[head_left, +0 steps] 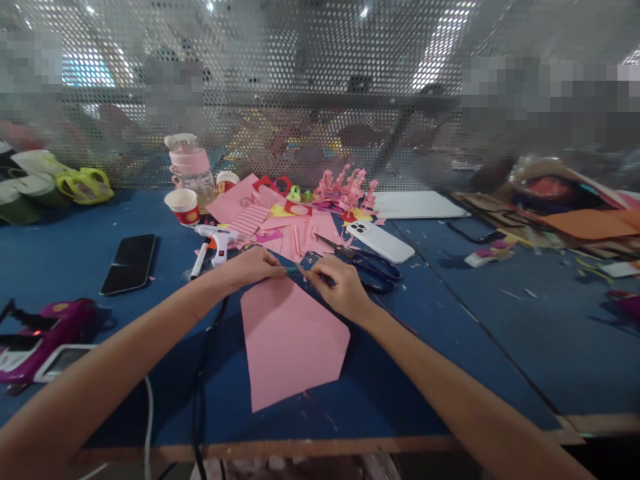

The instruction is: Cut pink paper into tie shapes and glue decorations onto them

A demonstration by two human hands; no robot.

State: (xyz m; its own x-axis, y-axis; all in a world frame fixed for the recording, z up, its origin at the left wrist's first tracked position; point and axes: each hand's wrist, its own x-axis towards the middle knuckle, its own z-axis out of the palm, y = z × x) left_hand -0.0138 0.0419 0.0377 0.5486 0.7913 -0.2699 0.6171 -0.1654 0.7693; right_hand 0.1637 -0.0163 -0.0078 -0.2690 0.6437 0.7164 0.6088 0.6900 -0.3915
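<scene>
A large sheet of pink paper (295,340) with angled corners lies flat on the blue table in front of me. At its far edge, my left hand (257,265) is closed in a pinch on a small green piece (291,271), mostly hidden by the fingers. My right hand (340,283) is also closed, pinching a thin pointed stick (301,269) whose tip meets or nearly meets the green piece. Just beyond the right hand lie dark-handled scissors (377,270), blades pointing left. A white glue gun (219,241) rests beyond my left hand.
Pink paper scraps (285,233) and small pink figures (350,190) pile up at the back. A paper cup (183,205), a bottle (190,167), a black phone (130,263) and a white phone (381,241) stand around. A black cable (205,373) crosses the front edge.
</scene>
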